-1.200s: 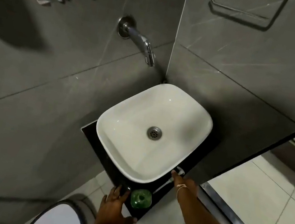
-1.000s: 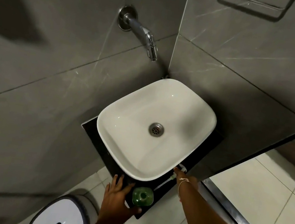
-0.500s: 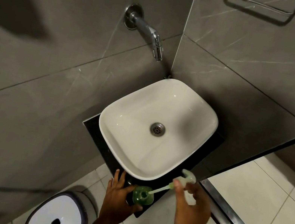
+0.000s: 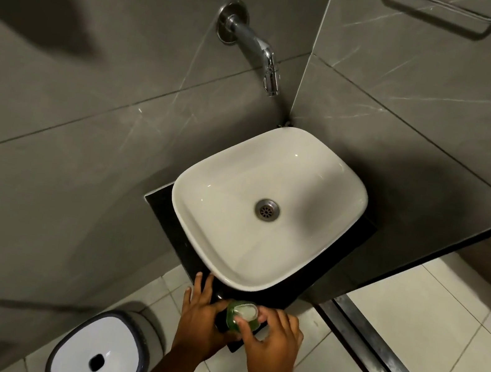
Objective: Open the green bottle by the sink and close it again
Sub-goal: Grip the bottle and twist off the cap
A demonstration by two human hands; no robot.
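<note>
Left hand (image 4: 201, 319) gripping green bottle (image 4: 233, 319) on counter (image 4: 167, 214) | right hand (image 4: 270, 346) pinching its white cap (image 4: 245, 311) | sink (image 4: 273, 171) just behind.

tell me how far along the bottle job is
Opening looks done: the pump cap is back on top of the green bottle. In hand: left hand steadies the bottle, right hand grips the cap. Left: finishing the tightening, which can't be judged, and letting go.

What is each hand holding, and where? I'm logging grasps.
Left hand steadies the green bottle at its side; right hand has its grip on the white pump top.
</note>
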